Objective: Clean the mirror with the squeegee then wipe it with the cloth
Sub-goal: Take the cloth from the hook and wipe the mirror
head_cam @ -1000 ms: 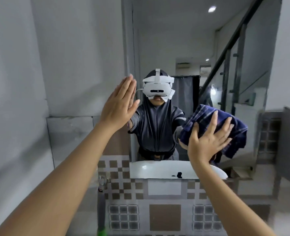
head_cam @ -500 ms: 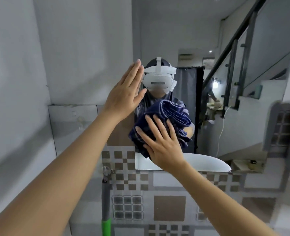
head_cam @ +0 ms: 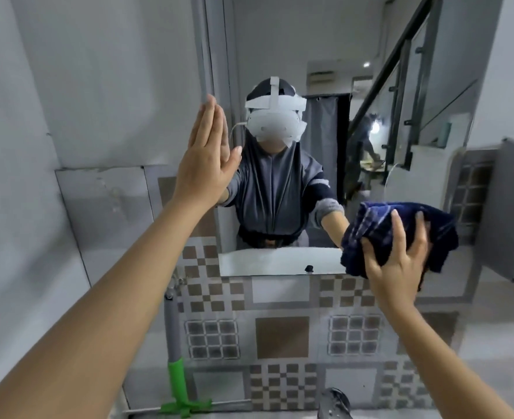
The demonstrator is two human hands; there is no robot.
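Observation:
A frameless mirror hangs on the wall ahead, above patterned tiles. My right hand presses a bunched dark blue checked cloth flat against the mirror's lower right corner. My left hand is flat against the mirror's left edge, fingers straight and together, holding nothing. The squeegee, with a grey shaft and green head, leans upright against the tiled wall below my left forearm.
The mirror reflects a person wearing a white headset, a staircase railing and a white basin rim. A chrome tap pokes up at the bottom edge. A grey wall panel sits just right of the mirror.
My right hand has swept the cloth from the mirror's middle to its lower right corner. My left hand has stayed on the left edge.

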